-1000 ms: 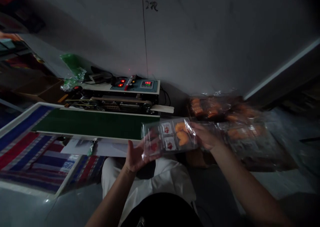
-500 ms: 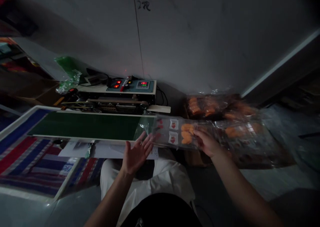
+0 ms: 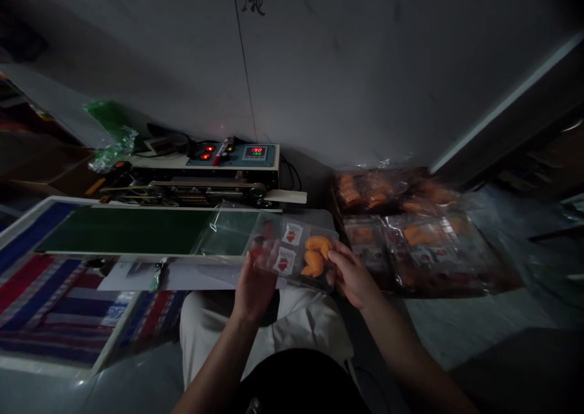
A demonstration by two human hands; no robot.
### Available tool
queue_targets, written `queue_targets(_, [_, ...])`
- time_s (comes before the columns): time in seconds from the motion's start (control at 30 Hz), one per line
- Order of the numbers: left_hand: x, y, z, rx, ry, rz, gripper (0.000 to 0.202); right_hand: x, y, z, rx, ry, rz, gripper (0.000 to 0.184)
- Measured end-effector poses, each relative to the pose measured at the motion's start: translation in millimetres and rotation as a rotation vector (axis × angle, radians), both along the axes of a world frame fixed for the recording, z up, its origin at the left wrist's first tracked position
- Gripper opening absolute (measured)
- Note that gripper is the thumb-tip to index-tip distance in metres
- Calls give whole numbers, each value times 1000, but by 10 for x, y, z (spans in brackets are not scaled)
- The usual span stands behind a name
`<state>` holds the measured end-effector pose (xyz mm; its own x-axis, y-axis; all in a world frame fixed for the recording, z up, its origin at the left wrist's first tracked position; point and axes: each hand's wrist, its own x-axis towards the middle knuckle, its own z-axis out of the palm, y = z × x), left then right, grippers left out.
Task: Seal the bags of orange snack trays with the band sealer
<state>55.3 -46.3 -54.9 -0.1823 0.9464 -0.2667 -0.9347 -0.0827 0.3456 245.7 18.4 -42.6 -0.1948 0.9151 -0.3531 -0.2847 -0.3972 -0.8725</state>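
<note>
Between my two hands is a clear plastic package [image 3: 298,252] holding orange wing-shaped pieces [image 3: 316,257], two white sachets with a red print, and dark reddish items at its left end. My right hand [image 3: 353,274] grips the right edge, thumb on top. Under the left part lies my left hand [image 3: 256,286], its thumb up at the near edge and its fingers partly hidden beneath the plastic. The loose clear end of the bag reaches left over the green conveyor belt [image 3: 132,230]. Behind the belt stands a band sealing machine [image 3: 219,176] with lit red switches and a digital display.
Similar filled packages [image 3: 420,237] lie in a box at the right. A red-and-white marker [image 3: 220,152] rests on the machine. At the left are a striped woven cloth [image 3: 68,298] in a white frame and green plastic [image 3: 109,119]. White paper [image 3: 191,277] lies under the belt.
The package has moved left and towards me, turning slightly. My left hand, open and apart from it before, is now at its left part. My right hand keeps its hold.
</note>
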Motion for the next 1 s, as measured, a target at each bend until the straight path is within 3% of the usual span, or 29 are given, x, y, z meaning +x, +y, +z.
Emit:
queue_targets(0.2, [159, -137, 6, -5, -22, -106, 43, -178, -181, -94, -8, -66, 32, 62])
queue_targets(0.33, [147, -156, 62, 22, -45, -72, 41, -198, -166, -142, 70, -176, -61, 63])
queue_targets(0.57, [-65, -146, 80, 47, 9, 44, 30, -267, -263, -6, 6, -74, -164, 51])
queue_targets(0.77, [-103, -195, 38, 77, 67, -20, 36, -335, -330, -68, -46, -35, -16, 50])
queue_targets(0.9, [-97, -248, 6, 24, 107, 36, 29, -288, -336, -162, -51, -40, -41, 46])
queue_targets(1.0, [8, -322, -45, 30, 102, 5, 42, -320, -389, -225, -101, -18, 11, 43])
